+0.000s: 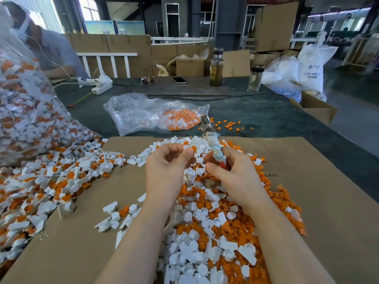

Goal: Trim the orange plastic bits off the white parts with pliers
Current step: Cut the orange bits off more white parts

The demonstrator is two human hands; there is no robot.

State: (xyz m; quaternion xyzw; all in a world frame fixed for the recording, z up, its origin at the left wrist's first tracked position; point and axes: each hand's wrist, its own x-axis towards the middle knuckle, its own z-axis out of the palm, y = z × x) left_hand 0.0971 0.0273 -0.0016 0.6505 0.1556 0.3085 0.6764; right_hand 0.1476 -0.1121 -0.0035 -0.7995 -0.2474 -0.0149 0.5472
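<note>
Fingers (189,153) of the left hand (164,167) pinch a small part (191,149), white with an orange bit showing at the fingertips, held up above the cardboard (307,171). Just beside it, the right hand (229,171) is wrapped around the handles of the pliers (213,140), which are bound in pale cloth with a red grip peeking out below; the metal head points up and away, not yet on the part. Whether the jaws stand apart cannot be told from this angle.

Below and between the forearms lies a heap (215,232) of separated white pieces mixed with loose orange offcuts, which suggests a good deal of trimming is done. To the left, a spread of untrimmed parts (41,181) spills from a large clear bag (24,103), each white body carrying its orange tab, so plenty likely remains. A smaller bag (147,113) with more orange and white pieces sits farther back on the green worktop (266,117), with a few orange scraps (229,126) scattered near it.

The parts look small, light and rigid: flat white tags with round caps, the orange bits joined at one end.
</note>
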